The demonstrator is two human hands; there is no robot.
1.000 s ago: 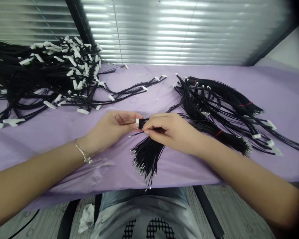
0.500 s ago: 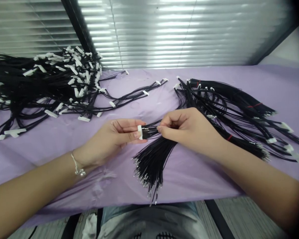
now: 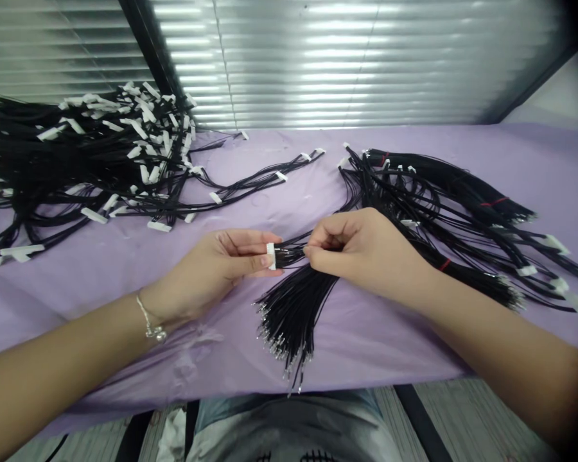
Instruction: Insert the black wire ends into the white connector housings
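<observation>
Between the thumb and fingers of my left hand [image 3: 226, 263] is a small white connector housing [image 3: 270, 256]. Several thin black wires [image 3: 291, 245] run from its right side toward my right hand [image 3: 349, 247]. My right thumb and forefinger pinch a black wire just right of the connector; the exact wire is partly hidden by the fingers. Under my right hand fans a bundle of loose black wires [image 3: 296, 308], its silvery crimped ends pointing toward the table's front edge.
A large heap of black cables with white connectors [image 3: 91, 154] lies at the left on the purple tablecloth [image 3: 183, 340]. More cables [image 3: 443, 224] and a red-tied wire bundle [image 3: 453, 183] lie at the right. Window blinds [image 3: 289, 64] stand behind the table.
Both hands keep nearly the same pose around the connector and wire. The view has shifted slightly, and the cable heap at the left appears a little farther left and higher.
</observation>
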